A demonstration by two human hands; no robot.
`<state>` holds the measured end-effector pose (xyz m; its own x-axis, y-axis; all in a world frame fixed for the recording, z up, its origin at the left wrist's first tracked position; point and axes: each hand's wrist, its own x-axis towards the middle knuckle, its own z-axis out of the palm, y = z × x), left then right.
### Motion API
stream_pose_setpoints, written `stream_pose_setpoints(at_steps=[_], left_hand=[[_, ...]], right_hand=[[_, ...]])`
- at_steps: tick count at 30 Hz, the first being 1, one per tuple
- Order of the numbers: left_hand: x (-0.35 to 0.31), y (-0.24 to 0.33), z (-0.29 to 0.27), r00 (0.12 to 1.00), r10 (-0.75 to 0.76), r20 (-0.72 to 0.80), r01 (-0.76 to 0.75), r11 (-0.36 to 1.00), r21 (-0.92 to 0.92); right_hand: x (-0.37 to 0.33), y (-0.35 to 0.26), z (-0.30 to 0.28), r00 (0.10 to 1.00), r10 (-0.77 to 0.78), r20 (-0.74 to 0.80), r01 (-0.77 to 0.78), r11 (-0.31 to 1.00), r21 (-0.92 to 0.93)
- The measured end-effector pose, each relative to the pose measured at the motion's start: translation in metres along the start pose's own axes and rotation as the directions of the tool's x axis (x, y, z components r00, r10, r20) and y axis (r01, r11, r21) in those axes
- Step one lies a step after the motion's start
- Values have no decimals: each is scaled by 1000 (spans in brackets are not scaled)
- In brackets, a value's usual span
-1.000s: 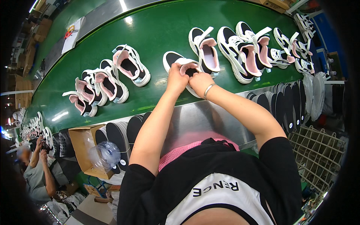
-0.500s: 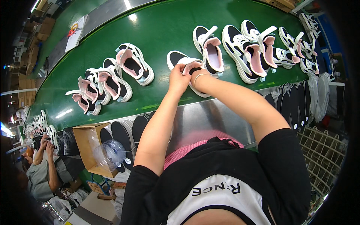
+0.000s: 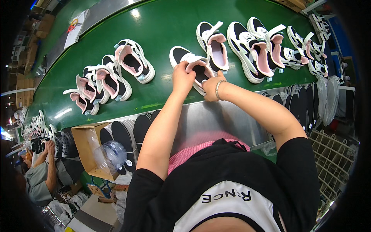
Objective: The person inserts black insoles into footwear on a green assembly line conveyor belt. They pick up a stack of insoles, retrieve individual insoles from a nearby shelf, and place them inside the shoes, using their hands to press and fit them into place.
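A white and black sneaker (image 3: 180, 54) with pink lining lies in front of me, toe pointing away and to the left. My left hand (image 3: 183, 79) pinches its raised tongue, fingers closed on the edge. At the heel, my right hand (image 3: 213, 87) grips the collar, its thumb up and its fingers partly hidden. Between the hands the shoe's dark inside shows. Just right of it stands a matching sneaker (image 3: 215, 46) with its strap sticking up and a pale insole inside.
More sneakers (image 3: 247, 48) stand to the right, and another group (image 3: 110, 79) to the left, on the green bench (image 3: 162, 23). Black insoles (image 3: 123, 135) are stacked below its near edge, beside a cardboard box (image 3: 87, 149). A wire basket (image 3: 332, 162) is at right. Another person (image 3: 42, 178) works at far left.
My right hand has come out of the shoe's opening and now grips the heel. My left hand stays at the tongue. The whole view has shifted slightly.
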<state>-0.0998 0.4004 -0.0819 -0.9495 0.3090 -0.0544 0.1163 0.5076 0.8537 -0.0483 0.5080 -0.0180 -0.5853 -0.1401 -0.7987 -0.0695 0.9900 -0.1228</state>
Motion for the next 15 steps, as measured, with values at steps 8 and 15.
stream_pose_setpoints(at_steps=[8,15], left_hand=[[4,-7,5,1000,19,18,-19,1000,0],[26,-40,-47,990,138,14,-136,987,-89]], right_hand=[[17,5,20,989,-35,-142,22,995,-93],[-42,9,48,500,-222,-837,488,871,61]])
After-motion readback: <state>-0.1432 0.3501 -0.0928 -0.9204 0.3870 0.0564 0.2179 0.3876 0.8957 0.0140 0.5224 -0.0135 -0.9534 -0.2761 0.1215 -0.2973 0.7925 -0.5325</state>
